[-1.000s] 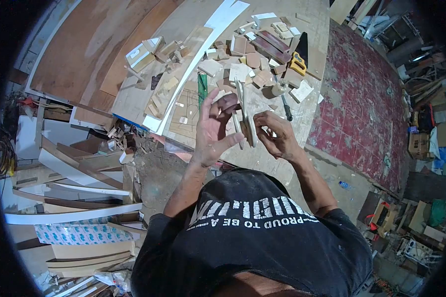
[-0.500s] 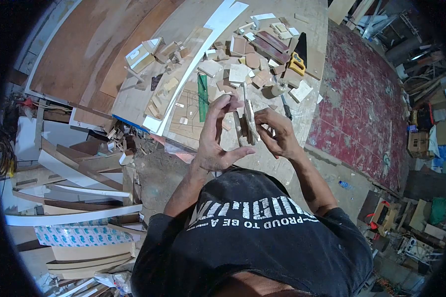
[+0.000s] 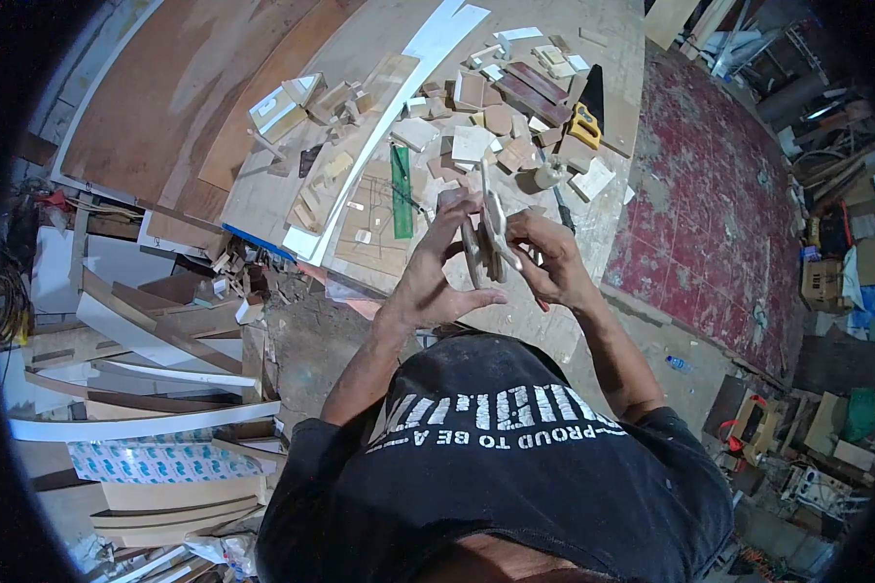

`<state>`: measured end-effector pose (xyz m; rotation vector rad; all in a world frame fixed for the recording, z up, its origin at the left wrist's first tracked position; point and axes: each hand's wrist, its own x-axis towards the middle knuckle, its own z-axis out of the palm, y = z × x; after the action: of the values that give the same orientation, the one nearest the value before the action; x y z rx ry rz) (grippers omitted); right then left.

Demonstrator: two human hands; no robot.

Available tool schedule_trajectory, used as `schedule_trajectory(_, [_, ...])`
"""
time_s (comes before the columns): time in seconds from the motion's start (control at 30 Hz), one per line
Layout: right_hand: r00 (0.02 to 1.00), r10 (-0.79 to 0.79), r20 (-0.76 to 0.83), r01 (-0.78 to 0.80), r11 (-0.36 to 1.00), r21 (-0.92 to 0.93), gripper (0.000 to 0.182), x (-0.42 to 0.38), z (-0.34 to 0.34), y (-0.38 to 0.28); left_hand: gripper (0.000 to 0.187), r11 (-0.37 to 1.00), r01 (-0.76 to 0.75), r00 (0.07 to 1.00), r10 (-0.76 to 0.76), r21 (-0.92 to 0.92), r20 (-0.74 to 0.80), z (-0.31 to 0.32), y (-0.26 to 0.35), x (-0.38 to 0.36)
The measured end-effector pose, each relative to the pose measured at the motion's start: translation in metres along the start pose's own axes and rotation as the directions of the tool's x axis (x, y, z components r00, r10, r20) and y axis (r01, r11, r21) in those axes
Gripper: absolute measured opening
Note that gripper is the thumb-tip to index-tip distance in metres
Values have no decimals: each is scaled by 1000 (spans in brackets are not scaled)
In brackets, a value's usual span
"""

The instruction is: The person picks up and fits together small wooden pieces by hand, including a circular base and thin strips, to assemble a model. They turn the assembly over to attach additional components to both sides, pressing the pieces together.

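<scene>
From where I stand, the left hand (image 3: 428, 267) has just changed its place: one second ago its thumb reached against the left side of the layered wooden piece (image 3: 497, 222), and now the thumb sits at the lower end, with the fingertips near the upper part. This grip makes a wide curve; whether it presses on the piece, I cannot tell. The right hand (image 3: 552, 257) is grasping the piece from the other side, with fingers bent. So the piece is between the two hands, over the near part of the desk (image 3: 614, 73). In my judgement, this makes the piece easier to keep steady. Beyond it lie loose wooden blocks (image 3: 472, 144), a green strip (image 3: 402, 189) and a yellow-handled saw (image 3: 584, 126).
</scene>
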<state>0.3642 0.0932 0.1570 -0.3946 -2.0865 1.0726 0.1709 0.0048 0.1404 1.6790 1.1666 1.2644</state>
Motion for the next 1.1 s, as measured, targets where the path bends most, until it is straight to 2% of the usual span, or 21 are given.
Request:
schedule_trajectory(0.03, [1000,1,-1,-1,1000,0,14,0,1,0,108,994,44,998,-48,-97,-38,2,1,0])
schedule_trajectory(0.07, [1000,-20,-13,20,1000,-24,14,0,2,1,108,994,45,998,-48,-97,-36,3,2,-1])
schedule_trajectory(0.13, [999,-40,-27,38,998,-48,14,0,2,0,113,899,181,980,-198,-398,-3,3,3,-1])
schedule_trajectory(0.23, [999,-51,-9,51,996,-72,15,1,0,-1,117,924,197,979,-206,-328,9,2,4,0])
schedule_trajectory(0.27, [1000,-4,6,4,999,-40,14,0,-1,-1,117,924,197,979,-206,-328,8,2,3,0])
schedule_trajectory(0.33, [999,44,22,-44,999,-8,13,0,-2,-4,119,998,4,1000,-5,-63,-15,3,1,2])
schedule_trajectory(0.43, [997,80,20,-80,997,-6,12,2,-5,-11,118,999,-2,1000,2,-33,-5,2,5,2])
schedule_trajectory(0.57, [1000,16,-12,-16,1000,5,11,3,-4,-8,115,988,-43,998,36,-148,-46,2,-4,-3])
schedule_trajectory(0.63, [1000,9,-12,-9,1000,2,12,3,-6,-6,113,937,132,985,-159,-323,-59,-2,-3,-4])
schedule_trajectory(0.67, [1000,15,-2,-15,1000,-1,12,3,-6,-5,113,937,132,985,-159,-323,-58,-3,-2,-4])
schedule_trajectory(0.73, [1000,21,6,-21,1000,-4,12,4,-7,-5,112,867,262,955,-297,-423,-16,-6,6,-2])
schedule_trajectory(0.77, [1000,31,4,-31,999,-8,12,5,-8,-6,112,867,263,955,-297,-423,-15,-6,4,-2])
schedule_trajectory(0.83, [999,42,4,-42,999,-9,13,5,-7,-7,113,968,86,993,-104,-237,-64,-4,-3,-5])
schedule_trajectory(0.93, [999,49,10,-49,999,-16,14,3,-6,-3,114,968,6,996,-28,-249,-85,0,-7,-2])
schedule_trajectory(1.07, [1000,9,2,-9,1000,-6,13,3,-1,2,116,980,8,999,-18,-200,-49,1,1,-1])
schedule_trajectory(1.1, [1000,15,0,-15,1000,2,12,2,-2,1,117,943,135,989,-148,-305,-21,0,3,0])
